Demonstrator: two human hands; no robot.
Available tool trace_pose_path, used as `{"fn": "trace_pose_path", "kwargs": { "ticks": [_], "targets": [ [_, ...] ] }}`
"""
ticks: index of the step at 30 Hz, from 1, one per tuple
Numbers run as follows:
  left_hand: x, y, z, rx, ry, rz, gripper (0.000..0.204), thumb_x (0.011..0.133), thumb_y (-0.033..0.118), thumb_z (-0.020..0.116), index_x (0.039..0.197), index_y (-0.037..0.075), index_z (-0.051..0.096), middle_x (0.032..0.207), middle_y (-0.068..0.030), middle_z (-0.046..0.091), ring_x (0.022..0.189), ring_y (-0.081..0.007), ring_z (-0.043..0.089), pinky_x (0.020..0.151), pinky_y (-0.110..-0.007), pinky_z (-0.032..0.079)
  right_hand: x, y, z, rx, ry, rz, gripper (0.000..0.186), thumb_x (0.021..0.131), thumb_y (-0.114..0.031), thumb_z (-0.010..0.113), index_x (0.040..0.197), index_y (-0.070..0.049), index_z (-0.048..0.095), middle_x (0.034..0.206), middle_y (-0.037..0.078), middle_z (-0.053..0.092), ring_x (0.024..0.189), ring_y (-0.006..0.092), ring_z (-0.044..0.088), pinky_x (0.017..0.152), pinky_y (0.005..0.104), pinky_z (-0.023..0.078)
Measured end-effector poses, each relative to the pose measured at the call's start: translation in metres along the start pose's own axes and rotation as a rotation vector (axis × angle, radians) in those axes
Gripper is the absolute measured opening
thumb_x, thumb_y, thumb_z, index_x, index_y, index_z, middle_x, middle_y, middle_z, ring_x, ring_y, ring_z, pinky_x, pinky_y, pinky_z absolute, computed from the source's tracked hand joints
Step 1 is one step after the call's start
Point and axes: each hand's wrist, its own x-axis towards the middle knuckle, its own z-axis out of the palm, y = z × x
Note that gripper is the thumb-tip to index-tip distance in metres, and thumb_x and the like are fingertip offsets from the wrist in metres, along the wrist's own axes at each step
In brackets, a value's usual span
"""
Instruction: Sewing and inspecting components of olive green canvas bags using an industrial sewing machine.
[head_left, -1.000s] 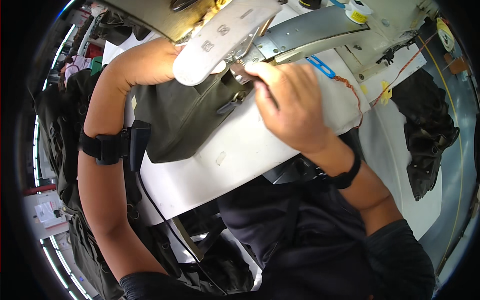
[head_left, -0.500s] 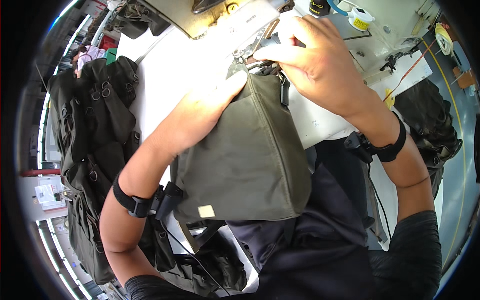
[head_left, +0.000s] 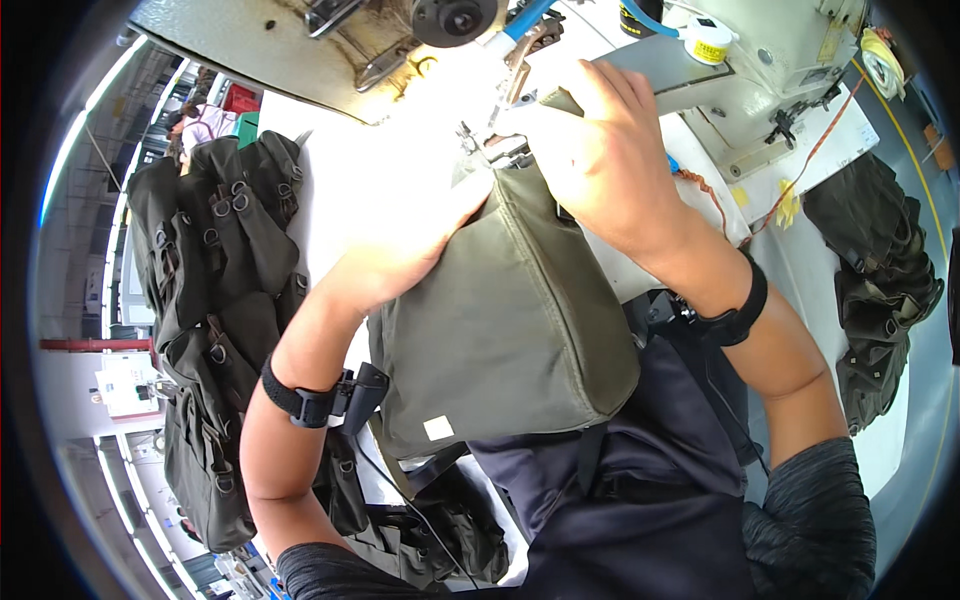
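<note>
An olive-green fabric bag [head_left: 490, 330] hangs from the sewing machine's needle area over my lap, a pale square label on its lower left. Its top corner is at the metal presser foot [head_left: 492, 146]. My left hand [head_left: 415, 240] grips the upper left side of the bag, thumb on the near face; glare washes out its fingertips. My right hand [head_left: 605, 165] is closed beside the presser foot, pinching an olive edge of the bag that shows above the thumb. The far fingers of this hand are partly hidden.
The sewing machine head [head_left: 330, 60] with its round black knob overhangs the work. A pile of olive bags [head_left: 215, 300] lies on the left, more bags [head_left: 875, 270] on the right. A small white-and-yellow container [head_left: 708, 40] stands at the back. Cables run from both wrist straps.
The view has shifted, showing more of the machine head. My right hand has turned with its fingers curled closer, and an olive edge now shows in it. The left hand keeps its hold.
</note>
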Motion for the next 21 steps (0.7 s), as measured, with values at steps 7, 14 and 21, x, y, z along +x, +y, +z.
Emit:
{"fn": "trace_pose_path", "kwargs": {
  "ticks": [7, 14, 21],
  "targets": [
    [0.007, -0.007, -0.002, -0.106, -0.067, -0.097, 0.045, 0.099, 0.037, 0.073, 0.120, -0.002, 0.065, 0.115, -0.0175, 0.064, 0.109, -0.0329, 0.056, 0.101, -0.047, 0.046, -0.010, 0.002, 0.010, 0.039, 0.021, 0.087, 0.022, 0.089, -0.011, 0.073, 0.109, -0.016, 0.082, 0.121, 0.005, 0.068, 0.113, 0.0272, 0.062, 0.101, 0.0425, 0.042],
    [0.007, -0.014, 0.002, -0.125, 0.014, -0.040, 0.036, 0.099, 0.033, 0.076, 0.103, -0.001, 0.065, 0.100, -0.0076, 0.059, 0.094, -0.0237, 0.053, 0.090, -0.041, 0.048, -0.027, 0.000, -0.034, 0.252, 0.177, 0.254, 0.028, 0.095, -0.007, 0.073, 0.122, -0.003, 0.071, 0.126, 0.011, 0.069, 0.118, 0.0258, 0.064, 0.104, 0.0397, 0.050],
    [0.010, -0.023, -0.002, -0.740, -0.210, -0.361, 0.020, 0.098, 0.022, 0.081, 0.099, 0.006, 0.070, 0.100, 0.0019, 0.056, 0.089, -0.0110, 0.052, 0.079, -0.030, 0.050, -0.055, -0.004, -0.015, 1.407, -0.350, 0.923, 0.041, 0.106, -0.031, 0.072, 0.128, 0.003, 0.070, 0.118, 0.005, 0.074, 0.105, 0.0113, 0.068, 0.094, 0.0265, 0.054]
  ]
}}
